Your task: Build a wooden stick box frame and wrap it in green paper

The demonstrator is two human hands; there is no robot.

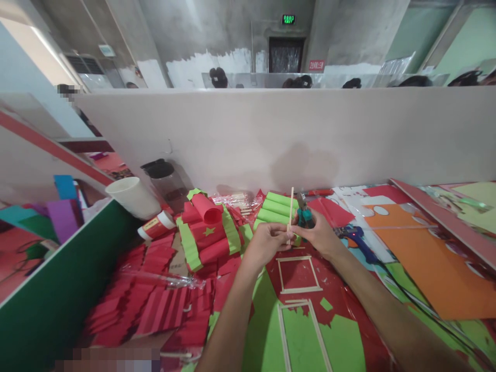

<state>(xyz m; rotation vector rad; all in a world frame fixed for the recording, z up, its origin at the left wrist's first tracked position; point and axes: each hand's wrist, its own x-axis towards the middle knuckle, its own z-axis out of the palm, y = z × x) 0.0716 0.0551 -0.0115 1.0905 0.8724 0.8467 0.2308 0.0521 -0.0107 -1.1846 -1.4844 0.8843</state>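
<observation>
My left hand (269,242) is closed, its fingertips pinching a thin wooden stick (292,206) that stands almost upright. My right hand (320,233) is wrapped round pliers with teal handles (306,219), their jaws pointing up beside the stick. Its fingertips meet the left ones at the stick's lower end. Below both hands, a small square frame of sticks (282,276) lies on the red surface. Nearer to me, a longer stick frame (318,330) rests partly on green paper (263,325). Behind the hands are rolled green paper strips (273,206).
Red folded paper pieces (163,310) cover the left side, near a red-and-green paper model with a star (209,231). A paper cup (134,197) stands by a green divider (58,284). At right lie a blue glue gun (360,243) with its cord and an orange sheet (426,268).
</observation>
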